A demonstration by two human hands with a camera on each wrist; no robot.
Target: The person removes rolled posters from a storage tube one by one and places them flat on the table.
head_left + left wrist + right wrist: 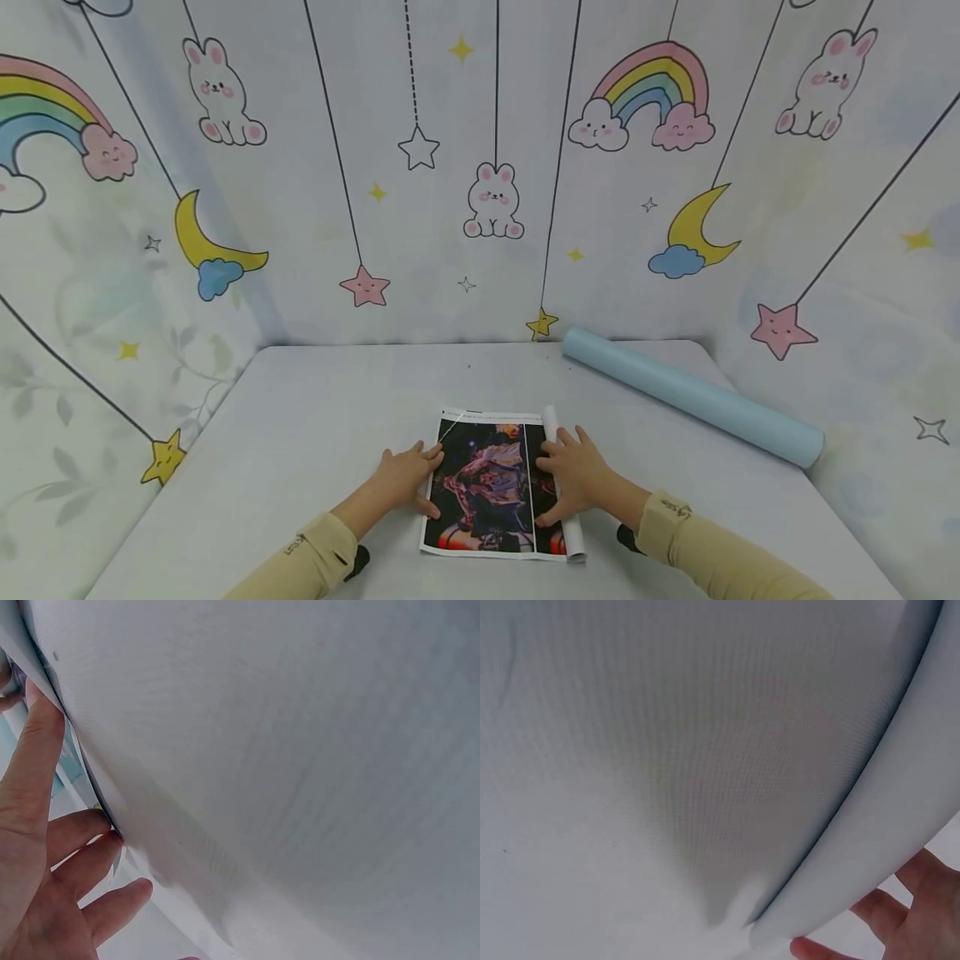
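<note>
A printed paper sheet (483, 487) with a dark, colorful picture lies on the white table. Its right side is curled into a white roll (575, 540). My left hand (399, 483) rests on the sheet's left edge, thumb and fingers spread apart. In the left wrist view, the left fingers (34, 750) touch that edge. On the other side, my right hand (583, 477) lies across the roll with its fingers spread over the picture. The right wrist view shows the roll (855, 840) close up, with the right hand (922, 911) behind it and its fingertips partly hidden.
A long light-blue roll (690, 396) lies slantwise at the back right of the table (315, 408). White cloth (420, 233) printed with rabbits, stars and rainbows hangs behind and along both sides of the table.
</note>
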